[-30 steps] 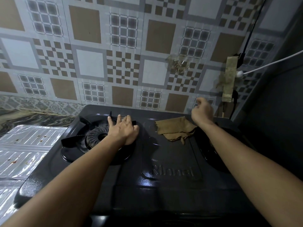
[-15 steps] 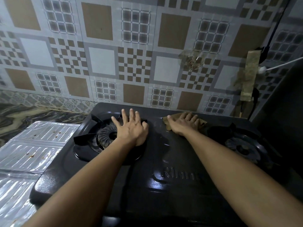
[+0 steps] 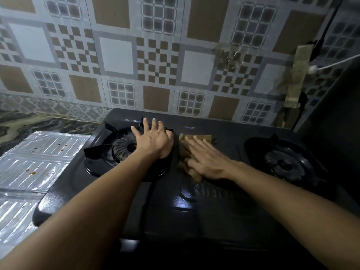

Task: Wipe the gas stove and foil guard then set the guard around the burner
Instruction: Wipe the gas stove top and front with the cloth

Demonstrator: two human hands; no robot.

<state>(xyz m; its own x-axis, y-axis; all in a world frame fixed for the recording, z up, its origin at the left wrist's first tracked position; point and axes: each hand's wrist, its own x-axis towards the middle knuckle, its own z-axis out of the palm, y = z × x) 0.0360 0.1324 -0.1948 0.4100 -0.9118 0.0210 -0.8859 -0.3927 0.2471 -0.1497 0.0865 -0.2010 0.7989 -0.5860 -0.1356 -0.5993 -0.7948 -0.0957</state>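
Note:
A black two-burner gas stove (image 3: 194, 215) fills the middle of the head view. My left hand (image 3: 153, 140) lies flat with fingers spread on the right side of the left burner (image 3: 124, 148). My right hand (image 3: 206, 159) presses flat on a brown cloth (image 3: 198, 138) on the stove top between the two burners. The right burner (image 3: 288, 164) sits uncovered at the right. The silver foil guard (image 3: 33, 162), spotted with brown stains, lies flat on the counter left of the stove.
A patterned tiled wall (image 3: 155, 55) rises right behind the stove. A taped patch and a white cable (image 3: 331, 64) hang at the upper right corner. A dark wall closes the right side. Marbled counter (image 3: 39, 121) shows behind the foil.
My right hand came from the back right of the stove onto the cloth and slid it toward me and the left. The left hand stayed on the left burner.

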